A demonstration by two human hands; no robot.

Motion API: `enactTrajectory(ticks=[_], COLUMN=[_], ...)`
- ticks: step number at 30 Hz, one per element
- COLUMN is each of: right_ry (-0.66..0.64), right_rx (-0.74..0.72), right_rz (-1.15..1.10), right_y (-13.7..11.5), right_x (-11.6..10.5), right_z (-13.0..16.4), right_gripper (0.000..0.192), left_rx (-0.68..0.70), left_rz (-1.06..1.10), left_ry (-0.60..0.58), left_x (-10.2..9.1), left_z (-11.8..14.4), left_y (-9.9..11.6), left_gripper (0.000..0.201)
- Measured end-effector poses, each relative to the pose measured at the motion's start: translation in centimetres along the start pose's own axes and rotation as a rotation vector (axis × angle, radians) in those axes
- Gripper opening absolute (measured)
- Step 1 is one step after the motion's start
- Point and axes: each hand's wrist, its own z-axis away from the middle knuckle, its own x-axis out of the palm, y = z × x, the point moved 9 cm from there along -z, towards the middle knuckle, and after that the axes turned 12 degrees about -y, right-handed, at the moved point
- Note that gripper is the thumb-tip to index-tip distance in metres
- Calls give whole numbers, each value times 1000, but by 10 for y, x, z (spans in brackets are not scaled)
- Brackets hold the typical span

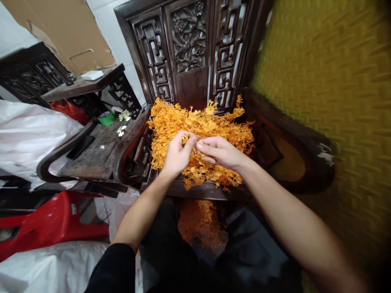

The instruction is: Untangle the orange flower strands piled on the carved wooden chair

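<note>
Both the left hand (178, 154) and right hand (218, 152) are pinching one sprig off the orange plastic flower heap (200, 134) piled on the carved chair seat (201, 189); looks featherlight, springy, tangle-prone, so grab stems, not tips.

Carved dark wooden chair (189, 49), red plastic stool (51, 224), cardboard (61, 28).

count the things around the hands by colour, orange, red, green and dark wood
orange: 2, the pile of sprigs on the carved chair, worked by the left hand and right hand, and the heap below
red: 2, stool, bag
green: 1, small item
dark wood: 2, carved chair, side table
total: 7
</note>
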Motion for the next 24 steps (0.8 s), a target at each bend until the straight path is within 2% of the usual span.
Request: enactTrajectory(ticks=[6,15,17,21,22,24], right_ry=[7,162,161,35,44,146], right_rx=[-24,41,37,65,77,72], right_rz=[-44,-69,-53,-18,-20,-14], right_y=[-1,-3,-6,-5,-3,-1], right_x=[3,-6,-3,12,11,0], right_z=[-5,-5,-5,-4,-2,2], right_gripper=[34,28,27,23,21,24], left_rx=[9,15,19,-5,-4,-7], left_rz=[100,152,211,319,292,204], left_ry=[139,206,267,539,554,432], left_x=[-4,1,-12,-65,-72,-68], left_z=[-3,-14,-20,-23,-23,-26], left_y=[-2,-14,-20,-35,-34,-28], left_gripper=[21,21,23,26,22,15])
